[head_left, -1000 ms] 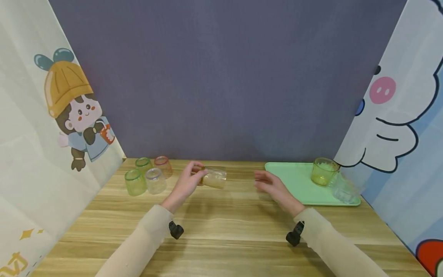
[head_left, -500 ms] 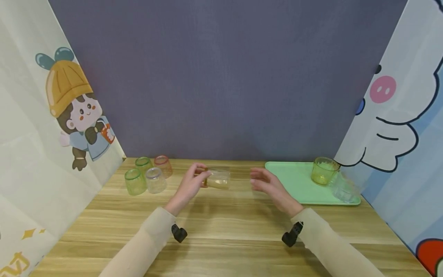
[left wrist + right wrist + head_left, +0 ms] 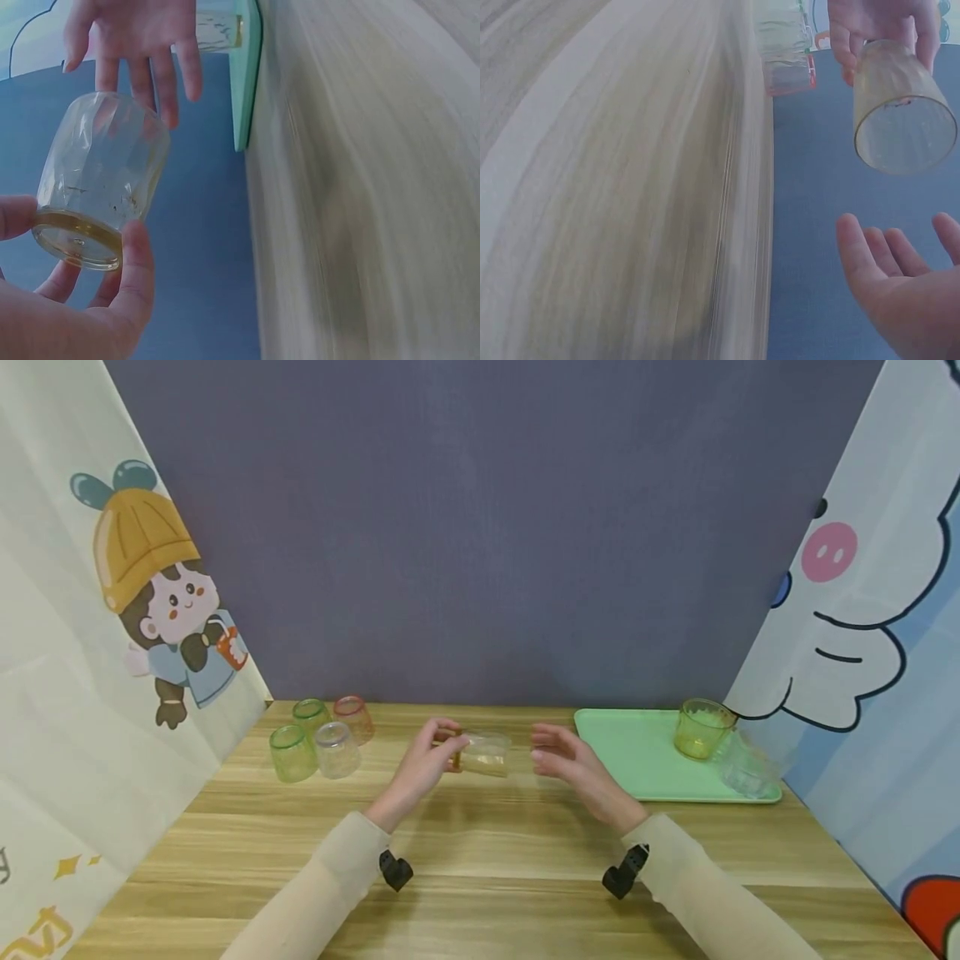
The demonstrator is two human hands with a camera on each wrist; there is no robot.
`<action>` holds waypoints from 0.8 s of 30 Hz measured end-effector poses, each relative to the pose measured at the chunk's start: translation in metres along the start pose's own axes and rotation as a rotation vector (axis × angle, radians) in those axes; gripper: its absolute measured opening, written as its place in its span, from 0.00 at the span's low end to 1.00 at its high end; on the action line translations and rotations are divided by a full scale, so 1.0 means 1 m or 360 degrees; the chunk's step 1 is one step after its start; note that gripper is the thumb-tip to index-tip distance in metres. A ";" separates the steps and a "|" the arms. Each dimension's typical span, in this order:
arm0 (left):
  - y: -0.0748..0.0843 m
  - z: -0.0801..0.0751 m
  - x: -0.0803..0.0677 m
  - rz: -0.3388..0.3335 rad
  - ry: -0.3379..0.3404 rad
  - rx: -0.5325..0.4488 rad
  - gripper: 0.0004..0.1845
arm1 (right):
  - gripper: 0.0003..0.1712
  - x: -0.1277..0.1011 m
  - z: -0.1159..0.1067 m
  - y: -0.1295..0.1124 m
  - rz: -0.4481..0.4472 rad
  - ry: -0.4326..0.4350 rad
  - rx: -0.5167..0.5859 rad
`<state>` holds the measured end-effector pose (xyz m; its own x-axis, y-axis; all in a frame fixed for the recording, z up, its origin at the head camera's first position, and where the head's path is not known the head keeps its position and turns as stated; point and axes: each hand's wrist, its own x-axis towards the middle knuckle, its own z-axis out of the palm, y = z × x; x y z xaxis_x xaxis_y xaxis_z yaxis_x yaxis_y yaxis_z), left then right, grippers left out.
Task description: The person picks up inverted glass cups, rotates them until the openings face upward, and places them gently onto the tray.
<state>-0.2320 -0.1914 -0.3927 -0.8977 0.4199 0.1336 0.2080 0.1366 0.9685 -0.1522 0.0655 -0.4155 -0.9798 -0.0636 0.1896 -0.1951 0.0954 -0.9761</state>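
Observation:
My left hand holds a pale amber drinking glass by its thick base, above the table. The glass lies nearly sideways, its mouth toward my right hand. In the left wrist view, thumb and fingers pinch around the amber base ring of the glass. My right hand hangs to the right of the mouth, fingers spread and touching nothing. A gap shows between that hand and the rim of the glass in the right wrist view.
Upside-down glasses stand at the left: a yellow-green one, a green one, a pink one and a clear one. On the right, a mint tray bears an upright yellow glass and a clear glass.
My left hand has moved a little to the right with the amber glass. My right hand has come left, narrowing the gap between them. The tray and the other glasses stay put.

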 end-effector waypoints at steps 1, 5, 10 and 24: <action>0.000 0.001 0.000 0.0000 -0.0005 -0.0006 0.18 | 0.35 0.000 0.000 0.000 0.0001 -0.0006 0.0002; 0.000 0.003 -0.001 -0.0014 -0.0023 -0.0015 0.19 | 0.36 -0.001 0.003 -0.001 0.0001 -0.0027 0.0029; 0.002 0.006 -0.002 -0.0018 -0.0054 -0.0048 0.20 | 0.38 -0.001 0.006 -0.004 0.0005 -0.0052 0.0071; 0.004 0.018 -0.004 -0.0051 -0.0094 -0.0076 0.20 | 0.39 -0.003 0.013 -0.003 0.0008 -0.0082 0.0074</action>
<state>-0.2205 -0.1763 -0.3931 -0.8788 0.4684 0.0913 0.1597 0.1083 0.9812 -0.1484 0.0527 -0.4141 -0.9770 -0.1142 0.1803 -0.1868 0.0498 -0.9811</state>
